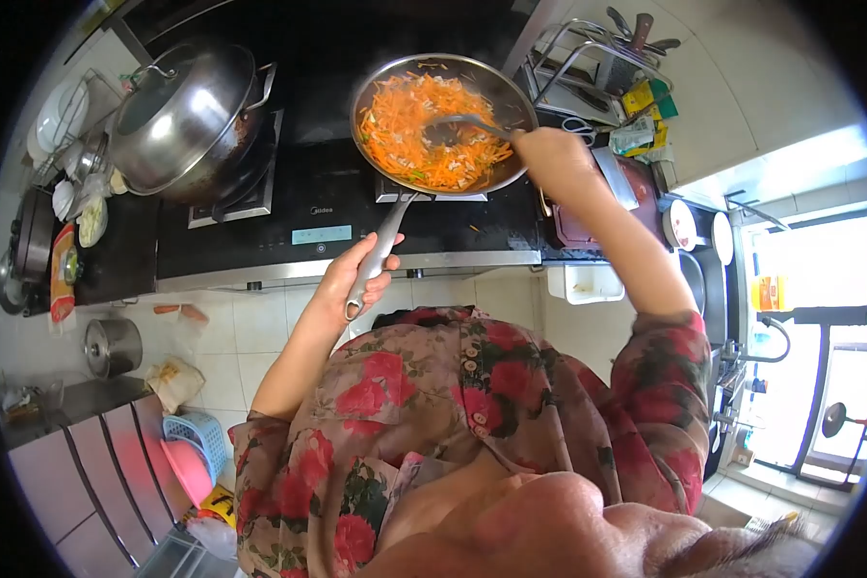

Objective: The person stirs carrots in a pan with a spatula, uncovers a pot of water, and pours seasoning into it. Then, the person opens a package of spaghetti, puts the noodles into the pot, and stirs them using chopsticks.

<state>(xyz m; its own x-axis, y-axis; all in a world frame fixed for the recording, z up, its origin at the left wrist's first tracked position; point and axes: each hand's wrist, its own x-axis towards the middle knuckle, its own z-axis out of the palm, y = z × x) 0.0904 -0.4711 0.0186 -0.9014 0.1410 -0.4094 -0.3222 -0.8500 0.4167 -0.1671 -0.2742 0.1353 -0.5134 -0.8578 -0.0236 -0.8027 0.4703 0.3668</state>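
A steel frying pan [503,94] sits on the right burner of the black stove, its handle pointing toward me. My left hand [361,275] is closed around that handle, thumb along its side. Shredded carrot [405,130] fills the pan, mixed with pale bits and a few green pieces. From the right, my right hand [554,162] reaches over the pan's rim, closed on the handle of a spatula [460,121]. The spatula's head lies among the carrot shreds, partly blurred.
A large lidded wok [178,125] stands on the left burner. Right of the stove are a knife holder [621,67], a cleaver [615,178] on a reddish board and a white tray [586,284]. A steel pot [113,347] stands at the left.
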